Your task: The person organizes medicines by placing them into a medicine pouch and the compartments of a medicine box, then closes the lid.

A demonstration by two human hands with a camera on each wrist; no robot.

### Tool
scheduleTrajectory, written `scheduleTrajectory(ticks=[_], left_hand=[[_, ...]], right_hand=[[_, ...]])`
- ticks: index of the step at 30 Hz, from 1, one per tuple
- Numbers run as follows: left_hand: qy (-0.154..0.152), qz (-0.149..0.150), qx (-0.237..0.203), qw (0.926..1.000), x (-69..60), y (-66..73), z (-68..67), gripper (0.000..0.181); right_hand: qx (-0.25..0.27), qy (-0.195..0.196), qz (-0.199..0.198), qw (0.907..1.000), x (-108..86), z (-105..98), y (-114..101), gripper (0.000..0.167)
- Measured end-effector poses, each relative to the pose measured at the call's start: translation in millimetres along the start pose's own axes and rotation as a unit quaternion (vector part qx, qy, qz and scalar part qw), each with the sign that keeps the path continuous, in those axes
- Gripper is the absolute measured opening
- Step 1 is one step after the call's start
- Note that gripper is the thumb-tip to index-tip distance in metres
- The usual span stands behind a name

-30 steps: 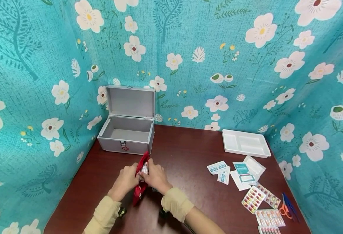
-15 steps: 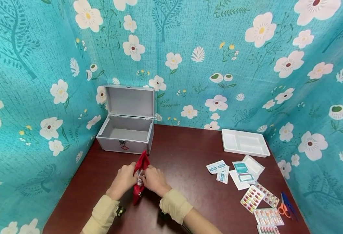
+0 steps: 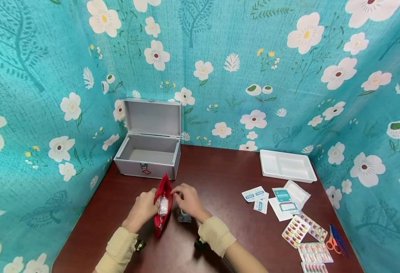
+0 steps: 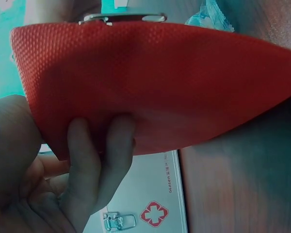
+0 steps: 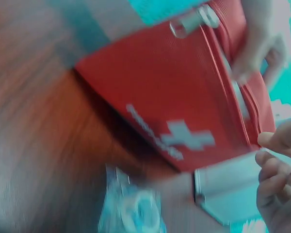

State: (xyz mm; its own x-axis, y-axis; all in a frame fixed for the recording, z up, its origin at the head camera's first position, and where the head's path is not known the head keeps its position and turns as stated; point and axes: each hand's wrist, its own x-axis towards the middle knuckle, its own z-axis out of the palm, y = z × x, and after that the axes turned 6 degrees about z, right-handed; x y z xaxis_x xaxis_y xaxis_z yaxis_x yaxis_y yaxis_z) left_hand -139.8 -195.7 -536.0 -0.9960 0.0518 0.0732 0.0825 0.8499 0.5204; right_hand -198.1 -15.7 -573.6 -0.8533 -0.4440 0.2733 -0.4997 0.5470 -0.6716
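Observation:
A red zip pouch (image 3: pixel 162 223) with a white cross stands upright on the table, its mouth spread. Inside it lies a white roll in clear wrapping (image 3: pixel 163 206). My left hand (image 3: pixel 141 208) grips the pouch's left side, two fingers against its outside in the left wrist view. With thumb and forefinger, my right hand (image 3: pixel 190 201) pinches the opposite edge of the opening near its far end. The zip pull (image 5: pixel 191 22) hangs at the near end. Beside the pouch, partly under my right hand, a clear plastic packet (image 3: pixel 184 217) with a ring-shaped roll lies on the table.
Behind the pouch stands an open grey metal case (image 3: pixel 148 170). At right are a white divided tray (image 3: pixel 288 176), paper sachets (image 3: pixel 254 194), a teal-and-white packet (image 3: pixel 286 201), several blister packs (image 3: pixel 296 231), orange scissors (image 3: pixel 333 242) and blue tweezers (image 3: pixel 339 240). Flowered cloth surrounds the table.
My right hand has drawn back from inside the pouch to its right edge. The wrapped white roll now sits lower within, and the mouth is wider. My left hand keeps its grip.

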Motion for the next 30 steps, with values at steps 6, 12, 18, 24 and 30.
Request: scheduleTrajectory(ticks=[6, 12, 18, 24, 30], left_hand=[[-0.010, -0.014, 0.001, 0.9998, -1.5, -5.1, -2.2, 0.025], [-0.015, -0.026, -0.007, 0.9995, -2.7, -9.0, -5.6, 0.026], [-0.019, -0.022, -0.012, 0.9995, -2.5, -10.5, -3.1, 0.023], [-0.022, -0.025, -0.019, 0.9993, -2.2, -8.7, -2.8, 0.027], [-0.027, -0.035, -0.023, 0.9988, 0.0, -7.6, -3.7, 0.030]], right_hand=[[-0.016, -0.001, 0.036, 0.9992, -8.0, -13, 34, 0.018], [-0.053, -0.074, 0.120, 0.9886, -22.7, -7, 46, 0.043], [-0.091, -0.093, 0.178, 0.9753, -32.2, 12, 47, 0.058], [-0.093, -0.085, 0.215, 0.9685, -36.6, 20, 47, 0.047], [-0.086, -0.080, 0.206, 0.9714, -37.2, 21, 51, 0.043]])
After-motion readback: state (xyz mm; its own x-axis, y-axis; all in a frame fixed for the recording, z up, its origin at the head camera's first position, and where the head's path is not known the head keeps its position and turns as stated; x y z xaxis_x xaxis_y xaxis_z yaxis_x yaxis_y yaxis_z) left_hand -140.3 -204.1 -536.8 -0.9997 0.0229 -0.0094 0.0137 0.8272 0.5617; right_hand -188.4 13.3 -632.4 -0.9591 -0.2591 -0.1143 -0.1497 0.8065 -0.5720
